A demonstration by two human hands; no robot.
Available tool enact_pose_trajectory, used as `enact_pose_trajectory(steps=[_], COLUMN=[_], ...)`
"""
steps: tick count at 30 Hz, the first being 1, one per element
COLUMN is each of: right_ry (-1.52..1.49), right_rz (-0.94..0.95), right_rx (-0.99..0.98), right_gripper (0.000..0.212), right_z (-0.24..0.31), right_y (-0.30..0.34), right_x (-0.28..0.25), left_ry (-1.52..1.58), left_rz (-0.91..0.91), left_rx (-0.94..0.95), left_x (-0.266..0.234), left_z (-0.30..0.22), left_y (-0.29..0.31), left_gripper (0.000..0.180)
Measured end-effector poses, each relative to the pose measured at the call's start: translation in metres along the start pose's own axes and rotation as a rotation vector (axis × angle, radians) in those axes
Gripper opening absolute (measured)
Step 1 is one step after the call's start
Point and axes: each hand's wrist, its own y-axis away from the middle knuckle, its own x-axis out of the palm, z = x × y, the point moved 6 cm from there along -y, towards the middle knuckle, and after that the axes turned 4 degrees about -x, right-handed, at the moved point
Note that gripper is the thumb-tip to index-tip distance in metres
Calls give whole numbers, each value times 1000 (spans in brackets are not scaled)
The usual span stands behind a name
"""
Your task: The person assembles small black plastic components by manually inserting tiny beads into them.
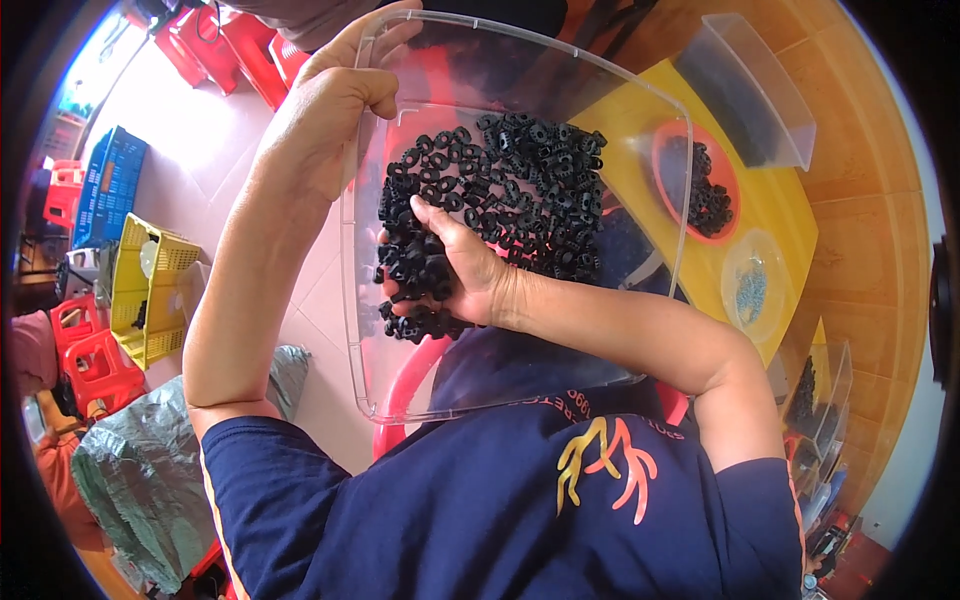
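Note:
A large clear plastic bin (352, 290) spreads out in front of my body, with many small black ring-shaped plastic parts (545, 165) lying over its bottom. At its far left corner my left hand (345, 95) grips the rim, thumb bent over the edge. My right hand (472, 262) is inside the bin on the left side, palm turned up against a heap of the black parts. Its fingers curl around a handful of them and are mostly hidden under the pile; the thumb shows on top.
To the right, a yellow table (790, 215) carries a red bowl (735, 215) of black parts, a clear dish (765, 305) of small blue pieces and a clear container (790, 120). Blue (105, 190) and yellow crates (125, 290), red stools (100, 370) and a grey-green sack (150, 470) stand left.

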Motion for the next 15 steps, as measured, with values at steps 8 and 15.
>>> enact_pose_trajectory(steps=[8,15], right_ry=[-120,-274], right_rz=[63,94], right_rx=[-12,-205], right_gripper=[47,42], right_z=[28,80], right_y=[40,93], right_x=[13,20], left_ry=[158,46], left_rz=[-43,-2], left_rx=[-47,-57], left_x=[-10,17], left_z=[13,5], left_y=[-10,-18], left_gripper=[80,81])
